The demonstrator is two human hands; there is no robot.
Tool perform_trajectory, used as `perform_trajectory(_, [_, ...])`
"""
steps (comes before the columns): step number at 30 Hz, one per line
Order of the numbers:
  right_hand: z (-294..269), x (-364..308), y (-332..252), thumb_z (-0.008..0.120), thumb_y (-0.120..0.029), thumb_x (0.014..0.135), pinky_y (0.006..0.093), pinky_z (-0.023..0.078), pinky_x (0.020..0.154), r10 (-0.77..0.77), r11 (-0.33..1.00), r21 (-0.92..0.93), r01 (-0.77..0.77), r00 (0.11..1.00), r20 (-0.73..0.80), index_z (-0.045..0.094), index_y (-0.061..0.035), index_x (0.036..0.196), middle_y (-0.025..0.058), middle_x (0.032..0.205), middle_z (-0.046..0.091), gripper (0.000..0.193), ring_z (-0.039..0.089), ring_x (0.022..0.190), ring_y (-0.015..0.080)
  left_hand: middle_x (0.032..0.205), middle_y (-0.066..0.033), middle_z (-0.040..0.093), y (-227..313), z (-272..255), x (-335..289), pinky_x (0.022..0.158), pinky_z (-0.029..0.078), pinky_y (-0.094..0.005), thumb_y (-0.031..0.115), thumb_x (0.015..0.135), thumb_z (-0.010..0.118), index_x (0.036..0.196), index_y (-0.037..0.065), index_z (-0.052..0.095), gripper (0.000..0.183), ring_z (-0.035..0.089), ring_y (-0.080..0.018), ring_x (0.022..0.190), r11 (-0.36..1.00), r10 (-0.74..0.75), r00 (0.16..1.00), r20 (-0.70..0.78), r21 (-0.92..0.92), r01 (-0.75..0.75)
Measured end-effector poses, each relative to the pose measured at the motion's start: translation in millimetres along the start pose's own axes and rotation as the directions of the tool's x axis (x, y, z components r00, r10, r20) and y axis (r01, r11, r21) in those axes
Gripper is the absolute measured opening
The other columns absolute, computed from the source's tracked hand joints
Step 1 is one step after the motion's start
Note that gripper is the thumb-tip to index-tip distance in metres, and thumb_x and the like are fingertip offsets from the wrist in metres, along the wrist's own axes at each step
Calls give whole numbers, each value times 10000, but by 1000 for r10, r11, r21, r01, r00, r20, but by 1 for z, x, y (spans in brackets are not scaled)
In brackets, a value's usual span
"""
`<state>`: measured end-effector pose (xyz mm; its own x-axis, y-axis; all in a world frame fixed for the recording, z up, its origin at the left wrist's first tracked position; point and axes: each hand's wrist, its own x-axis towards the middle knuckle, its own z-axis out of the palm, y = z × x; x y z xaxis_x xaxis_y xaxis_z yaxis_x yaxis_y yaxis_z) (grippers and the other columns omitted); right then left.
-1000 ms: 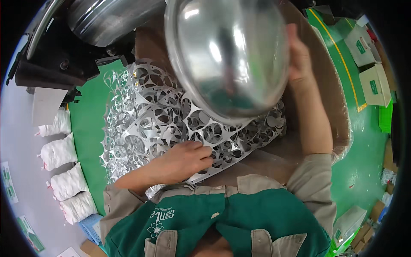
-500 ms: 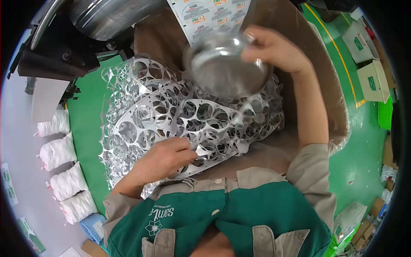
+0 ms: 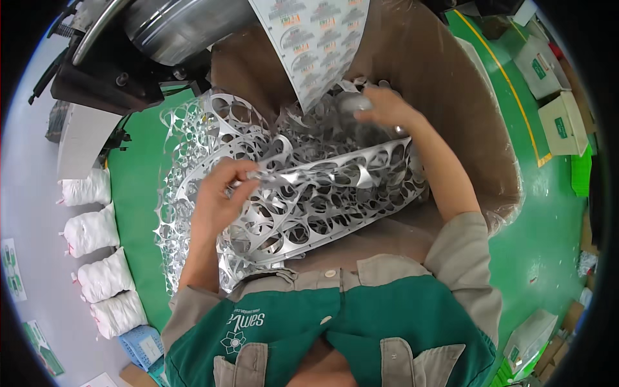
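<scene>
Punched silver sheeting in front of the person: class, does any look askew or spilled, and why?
Yes: the punched silver sheeting lies crumpled and tangled rather than flat, and its left part bulges past the brown lining, as if overflowing. Whether it touches the green floor is unclear.

From my remote seat I see the left hand (image 3: 222,190) pinching perforated silver sheeting (image 3: 335,219); the right hand (image 3: 390,109) meets a blurred shiny piece (image 3: 354,104) near the hanging printed sheet (image 3: 316,48).
</scene>
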<state>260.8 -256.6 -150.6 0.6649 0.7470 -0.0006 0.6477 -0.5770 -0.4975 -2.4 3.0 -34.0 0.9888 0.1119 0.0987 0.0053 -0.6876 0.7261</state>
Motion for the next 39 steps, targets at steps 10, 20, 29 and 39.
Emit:
perform_trajectory(10, [-59,-13,-29,541,-347,880,344,475,863,-193,-11,1000,-4,981,2,455,-21,1236,79,1116,573,490,561,998,188,792,49,471,38,-41,-3,512,368,-182,77,870,455,1112,12,535,263,361,-13,529,736,-414,849,-327,-669,101])
perform_trajectory(20, [4,-24,20,690,-357,653,376,462,827,421,853,-460,-245,844,331,576,6,1052,199,1123,563,551,554,1012,327,853,21,482,19,-49,-8,632,405,-211,191,924,497,1102,11,532,255,391,-57,647,689,-318,888,-333,-725,-25])
perform_trajectory(29, [-35,-21,-10,629,-354,816,310,471,832,-124,-219,976,-8,992,-20,472,17,1179,111,1077,580,542,571,979,185,755,-5,486,27,-61,-9,635,450,-255,189,929,493,1016,3,550,213,449,-79,629,529,-302,893,-334,-838,-134])
perform_trajectory(39, [-5,-23,34,708,-362,657,400,488,762,324,913,-389,-121,794,514,607,-15,1002,199,990,611,499,598,937,322,830,-20,487,22,-64,-28,614,442,-266,140,937,447,929,8,530,156,423,-79,615,698,-291,921,-260,-716,18])
